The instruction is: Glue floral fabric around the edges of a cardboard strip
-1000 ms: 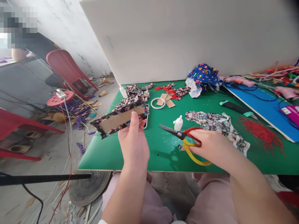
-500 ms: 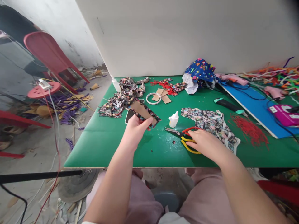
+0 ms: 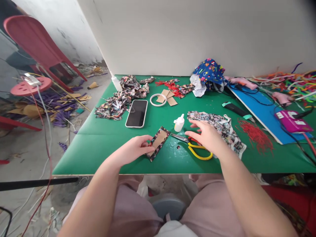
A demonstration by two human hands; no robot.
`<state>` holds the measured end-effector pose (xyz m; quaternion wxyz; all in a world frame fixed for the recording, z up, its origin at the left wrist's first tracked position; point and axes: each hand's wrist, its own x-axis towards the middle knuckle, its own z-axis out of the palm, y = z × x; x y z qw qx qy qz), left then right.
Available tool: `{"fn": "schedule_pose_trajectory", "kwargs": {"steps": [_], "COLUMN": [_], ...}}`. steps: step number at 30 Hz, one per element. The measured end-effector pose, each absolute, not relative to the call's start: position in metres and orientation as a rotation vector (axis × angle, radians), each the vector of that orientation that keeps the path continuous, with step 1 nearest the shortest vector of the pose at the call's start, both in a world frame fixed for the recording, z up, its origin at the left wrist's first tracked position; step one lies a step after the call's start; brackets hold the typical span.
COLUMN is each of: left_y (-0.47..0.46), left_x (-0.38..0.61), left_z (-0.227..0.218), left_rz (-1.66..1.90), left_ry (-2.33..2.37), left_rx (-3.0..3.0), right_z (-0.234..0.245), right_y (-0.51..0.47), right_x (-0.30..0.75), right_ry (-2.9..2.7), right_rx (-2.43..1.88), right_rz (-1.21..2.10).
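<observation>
My left hand (image 3: 135, 149) pinches the left edge of a fabric-edged cardboard strip (image 3: 160, 141), which lies at or just above the green tabletop. My right hand (image 3: 203, 133) is open, fingers apart, over the handles of scissors (image 3: 201, 156) with red and yellow grips. The scissors lie on the table, blades pointing left towards the strip. Just behind the blades stands a small white glue bottle (image 3: 179, 124). Past the right hand is a flat piece of dark floral fabric (image 3: 228, 126) with white edging, partly hidden by the hand.
A phone (image 3: 137, 113), a white tape roll (image 3: 158, 100) and cardboard pieces (image 3: 170, 97) lie behind the strip. Crumpled floral fabric (image 3: 132, 87) and another white bottle (image 3: 116, 83) stand back left. At right are a cutter (image 3: 237, 110), red threads (image 3: 256, 134) and a blue board (image 3: 259, 115).
My right hand has let go of the scissors, which now lie on the table. My left hand has lowered the cardboard strip nearer to me, uncovering the phone.
</observation>
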<state>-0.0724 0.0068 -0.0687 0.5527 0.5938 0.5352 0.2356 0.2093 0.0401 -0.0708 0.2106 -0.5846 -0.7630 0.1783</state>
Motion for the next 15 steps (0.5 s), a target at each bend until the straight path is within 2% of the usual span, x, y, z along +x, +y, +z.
{"fn": "schedule_pose_trajectory", "kwargs": {"steps": [3, 6, 9, 12, 15], "left_y": [0.01, 0.01, 0.005, 0.0, -0.004], "left_x": [-0.083, -0.086, -0.073, -0.054, -0.042], "left_z": [-0.069, -0.068, -0.069, -0.079, -0.091], "left_rz": [0.47, 0.562, 0.534, 0.432, 0.405], "left_ry": [1.329, 1.482, 1.595, 1.323, 1.212], "left_rx": [1.609, 1.849, 2.277, 2.585, 2.714], "right_z": [-0.082, -0.089, -0.092, -0.092, -0.086], "right_y": [0.059, 0.071, 0.077, 0.073, 0.061], "right_x": [0.194, 0.183, 0.179, 0.182, 0.192], "right_ry": [-2.048, -2.034, -2.06, -1.945, -1.826], "right_rx": [-1.599, -1.538, -1.52, -1.502, -1.427], "right_rz": [0.675, 0.824, 0.821, 0.83, 0.982]}}
